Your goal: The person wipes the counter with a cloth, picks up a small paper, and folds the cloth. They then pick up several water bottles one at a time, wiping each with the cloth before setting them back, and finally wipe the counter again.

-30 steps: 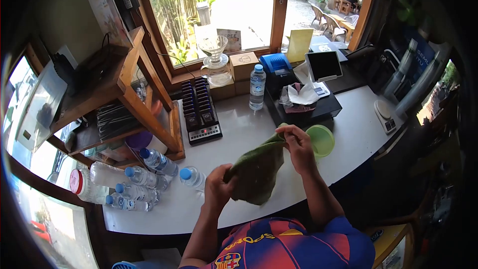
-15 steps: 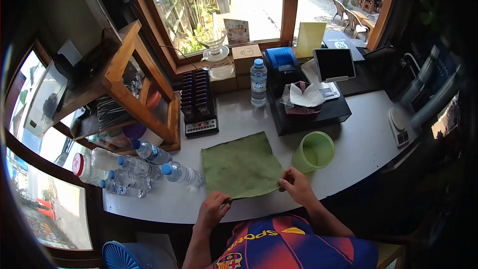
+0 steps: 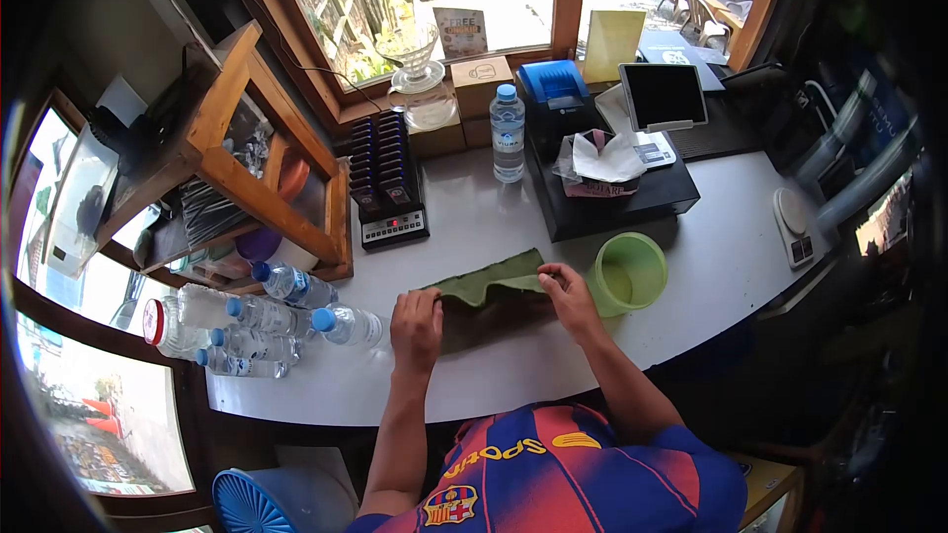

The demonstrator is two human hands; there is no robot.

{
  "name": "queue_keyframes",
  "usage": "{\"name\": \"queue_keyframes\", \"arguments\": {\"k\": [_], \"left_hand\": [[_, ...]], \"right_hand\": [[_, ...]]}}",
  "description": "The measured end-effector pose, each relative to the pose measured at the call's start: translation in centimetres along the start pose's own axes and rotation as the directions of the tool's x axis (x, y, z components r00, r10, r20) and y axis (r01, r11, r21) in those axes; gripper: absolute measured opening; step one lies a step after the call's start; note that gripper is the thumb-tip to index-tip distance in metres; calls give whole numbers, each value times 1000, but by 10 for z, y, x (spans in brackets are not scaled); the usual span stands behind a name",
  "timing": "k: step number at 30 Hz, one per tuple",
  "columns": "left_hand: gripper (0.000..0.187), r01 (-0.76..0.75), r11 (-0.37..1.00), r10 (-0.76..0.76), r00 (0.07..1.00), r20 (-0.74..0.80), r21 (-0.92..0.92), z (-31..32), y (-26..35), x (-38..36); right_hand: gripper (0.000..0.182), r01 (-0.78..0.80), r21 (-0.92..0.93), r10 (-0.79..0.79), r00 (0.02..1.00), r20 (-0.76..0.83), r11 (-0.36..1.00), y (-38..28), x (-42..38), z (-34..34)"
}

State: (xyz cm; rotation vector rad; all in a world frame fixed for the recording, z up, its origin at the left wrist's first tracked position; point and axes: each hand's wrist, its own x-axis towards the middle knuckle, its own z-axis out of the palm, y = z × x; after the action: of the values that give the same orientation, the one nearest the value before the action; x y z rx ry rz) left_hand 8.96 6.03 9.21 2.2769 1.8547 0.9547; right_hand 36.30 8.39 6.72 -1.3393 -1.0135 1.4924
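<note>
A green cloth (image 3: 494,281) lies folded over on the white counter, its upper edge wavy and partly raised. My left hand (image 3: 417,324) pinches its left corner. At the right corner, the fingers of my right hand (image 3: 571,302) are closed on the cloth too. Just right of that hand stands a light green plastic container (image 3: 652,296), open at the top. Left of my left hand is a clear water bottle with a blue cap (image 3: 353,326).
More plastic bottles (image 3: 262,316) and a red-lidded jar (image 3: 168,326) crowd the left side. Behind are a pager charging rack (image 3: 393,227), a full water bottle (image 3: 508,143), and a black box (image 3: 602,212) bearing tissues and a tablet (image 3: 664,97). A small scale (image 3: 793,222) sits far right.
Both hands have moved away from my body, carrying the near edge of the cloth up and over toward its far edge. The flat cloth is now doubled. The view has shifted slightly.
</note>
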Motion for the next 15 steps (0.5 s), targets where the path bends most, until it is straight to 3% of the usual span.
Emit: {"name": "queue_keyframes", "arguments": {"k": [2, 3, 6, 7, 9, 12, 13, 15], "left_hand": [[27, 69, 995, -71, 997, 36, 74, 27, -20, 14], [29, 99, 989, -106, 993, 51, 111, 39, -30, 19], [37, 259, 949, -282, 952, 117, 178, 62, -53, 15], [46, 243, 956, -273, 943, 188, 166, 58, -56, 15], [52, 243, 962, -261, 954, 149, 128, 52, -50, 6], [59, 178, 983, -180, 982, 49, 51, 36, -34, -5], [61, 145, 989, -145, 989, 9, 19, 30, -27, -11], [60, 139, 989, -137, 989, 52, -48, 20, -15, -26]], "right_hand": [[51, -31, 137, 43, 996, -81, 990, -1, 19, 14], [75, -80, 94, 89, 991, -97, 992, 1, 26, 17], [86, -12, -97, -2, 990, -142, 995, 26, 36, 20], [80, 36, -128, -62, 977, -203, 991, 16, 24, 28], [70, 212, -317, -275, 947, -168, 924, 19, 10, 29], [58, 387, -652, -552, 832, -59, 652, 27, -9, 35], [54, 409, -754, -622, 783, 0, 515, 29, -17, 35], [51, 262, -840, -605, 790, -97, 476, 28, -29, 39]]}}
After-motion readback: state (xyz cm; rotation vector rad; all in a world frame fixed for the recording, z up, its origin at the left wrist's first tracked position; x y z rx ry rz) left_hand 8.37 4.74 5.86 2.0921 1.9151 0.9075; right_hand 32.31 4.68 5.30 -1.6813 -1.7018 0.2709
